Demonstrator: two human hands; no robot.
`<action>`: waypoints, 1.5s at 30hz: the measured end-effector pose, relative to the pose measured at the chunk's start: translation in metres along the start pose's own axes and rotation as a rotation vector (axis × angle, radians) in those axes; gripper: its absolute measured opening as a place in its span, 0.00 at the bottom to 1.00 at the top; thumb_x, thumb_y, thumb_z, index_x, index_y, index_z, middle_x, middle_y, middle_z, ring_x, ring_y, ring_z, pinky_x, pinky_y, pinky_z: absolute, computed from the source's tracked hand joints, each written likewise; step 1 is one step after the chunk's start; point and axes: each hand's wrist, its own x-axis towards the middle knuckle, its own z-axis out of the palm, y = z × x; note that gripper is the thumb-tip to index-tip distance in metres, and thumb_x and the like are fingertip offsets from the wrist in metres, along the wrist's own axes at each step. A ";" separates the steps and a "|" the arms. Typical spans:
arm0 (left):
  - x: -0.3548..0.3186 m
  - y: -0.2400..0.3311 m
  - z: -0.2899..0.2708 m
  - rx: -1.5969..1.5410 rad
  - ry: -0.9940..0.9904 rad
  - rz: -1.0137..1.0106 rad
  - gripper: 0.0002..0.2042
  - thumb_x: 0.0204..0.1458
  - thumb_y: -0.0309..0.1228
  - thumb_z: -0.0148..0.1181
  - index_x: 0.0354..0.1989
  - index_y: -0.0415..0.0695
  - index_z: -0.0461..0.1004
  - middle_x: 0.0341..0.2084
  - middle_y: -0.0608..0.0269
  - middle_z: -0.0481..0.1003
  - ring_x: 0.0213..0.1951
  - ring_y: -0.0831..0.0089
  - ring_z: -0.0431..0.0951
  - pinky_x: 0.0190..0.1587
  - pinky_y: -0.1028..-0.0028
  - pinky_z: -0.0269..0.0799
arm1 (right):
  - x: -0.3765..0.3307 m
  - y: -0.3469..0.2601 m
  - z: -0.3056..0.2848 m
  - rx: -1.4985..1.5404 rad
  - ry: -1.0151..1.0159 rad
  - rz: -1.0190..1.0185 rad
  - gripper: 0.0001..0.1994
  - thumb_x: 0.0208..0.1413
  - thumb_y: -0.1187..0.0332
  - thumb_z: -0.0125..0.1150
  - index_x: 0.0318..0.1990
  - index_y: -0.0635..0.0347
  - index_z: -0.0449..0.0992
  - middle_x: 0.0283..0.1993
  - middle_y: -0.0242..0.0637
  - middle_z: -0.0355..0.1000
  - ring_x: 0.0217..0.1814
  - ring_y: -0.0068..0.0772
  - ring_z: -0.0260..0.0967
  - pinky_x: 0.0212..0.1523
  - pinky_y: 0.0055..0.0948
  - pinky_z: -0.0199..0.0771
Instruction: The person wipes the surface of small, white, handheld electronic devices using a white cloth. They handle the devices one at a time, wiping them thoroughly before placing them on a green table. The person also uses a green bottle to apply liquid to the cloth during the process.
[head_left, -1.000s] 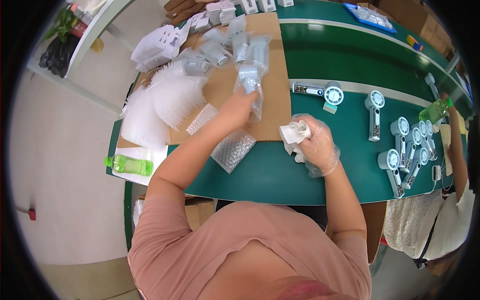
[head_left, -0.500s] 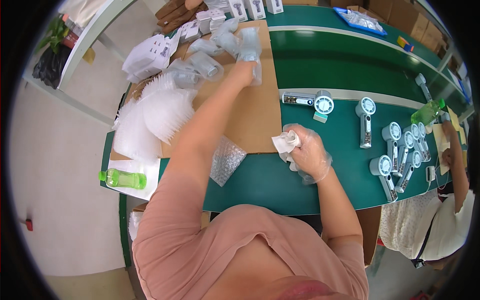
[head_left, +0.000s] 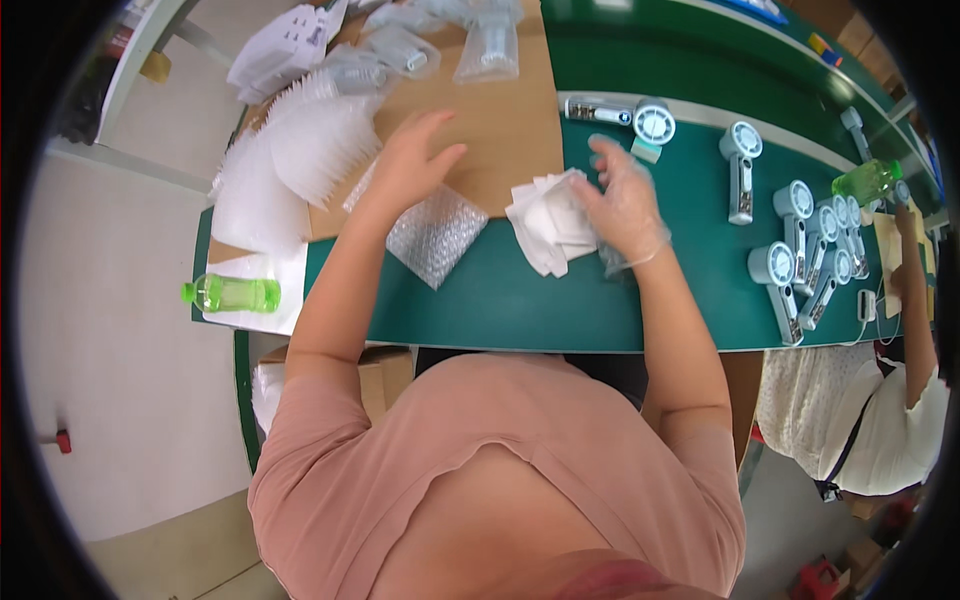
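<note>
My bare left hand [head_left: 412,165] is open, fingers apart and empty, above the brown cardboard sheet [head_left: 510,165]. Just below it lies a clear bubble-wrap bag [head_left: 440,238], partly over the cardboard's near edge. A crumpled white cloth or tissue [head_left: 552,225] rests on the green table to the right of that bag. My right hand [head_left: 628,205], in a thin clear plastic glove, is open beside the cloth, its thumb near the cloth's edge. Beyond the right hand, a light blue handheld fan [head_left: 652,122] lies on its side by a small pale green block [head_left: 646,150].
White packing sleeves [head_left: 265,205] fan out at the left, near a green-capped bottle [head_left: 235,293]. Wrapped fans [head_left: 490,50] lie at the far edge of the cardboard. Several unwrapped fans [head_left: 775,265] stand at the right, where a co-worker's arm [head_left: 912,290] reaches in.
My left hand has let go of a wrapped fan at the back and come nearer. My right hand has released the white cloth, which now lies spread on the table. The view has shifted.
</note>
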 end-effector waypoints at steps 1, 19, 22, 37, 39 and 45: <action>-0.019 0.003 -0.007 -0.002 0.035 -0.052 0.21 0.48 0.32 0.64 0.50 0.41 0.72 0.44 0.52 0.74 0.47 0.55 0.74 0.47 0.65 0.70 | 0.002 -0.003 -0.001 0.050 0.018 0.023 0.22 0.47 0.63 0.67 0.49 0.65 0.72 0.38 0.50 0.73 0.36 0.46 0.72 0.39 0.36 0.73; -0.130 0.026 0.010 0.100 -0.031 -0.123 0.17 0.43 0.27 0.65 0.40 0.38 0.67 0.59 0.42 0.63 0.60 0.45 0.62 0.61 0.59 0.60 | -0.005 -0.014 -0.002 0.177 -0.498 -0.028 0.06 0.47 0.73 0.60 0.34 0.64 0.76 0.37 0.39 0.72 0.42 0.36 0.72 0.46 0.30 0.71; -0.128 0.027 0.014 0.142 0.000 -0.069 0.12 0.44 0.24 0.63 0.36 0.38 0.67 0.56 0.40 0.65 0.58 0.42 0.64 0.59 0.57 0.61 | -0.004 -0.002 0.001 0.371 -0.409 0.262 0.07 0.52 0.70 0.59 0.36 0.64 0.75 0.36 0.35 0.72 0.41 0.28 0.71 0.44 0.26 0.71; -0.134 0.025 -0.013 -1.288 0.656 -0.820 0.04 0.59 0.27 0.50 0.38 0.39 0.68 0.42 0.55 0.74 0.42 0.67 0.76 0.46 0.70 0.72 | -0.012 -0.004 0.015 1.185 -0.287 0.634 0.23 0.57 0.65 0.59 0.56 0.69 0.66 0.51 0.48 0.72 0.51 0.43 0.73 0.52 0.39 0.75; -0.142 0.015 -0.047 -1.398 0.879 -0.729 0.05 0.60 0.27 0.49 0.41 0.41 0.69 0.41 0.58 0.73 0.43 0.68 0.75 0.48 0.69 0.71 | -0.009 -0.004 0.017 1.252 -0.194 0.673 0.23 0.57 0.68 0.58 0.58 0.71 0.64 0.53 0.48 0.71 0.53 0.44 0.73 0.53 0.40 0.75; -0.134 0.040 -0.105 -0.933 1.127 -0.290 0.03 0.61 0.27 0.48 0.39 0.42 0.66 0.38 0.62 0.71 0.42 0.74 0.71 0.49 0.72 0.67 | 0.002 0.009 -0.007 1.465 0.074 0.750 0.22 0.63 0.65 0.52 0.61 0.65 0.60 0.57 0.48 0.68 0.57 0.47 0.70 0.55 0.47 0.75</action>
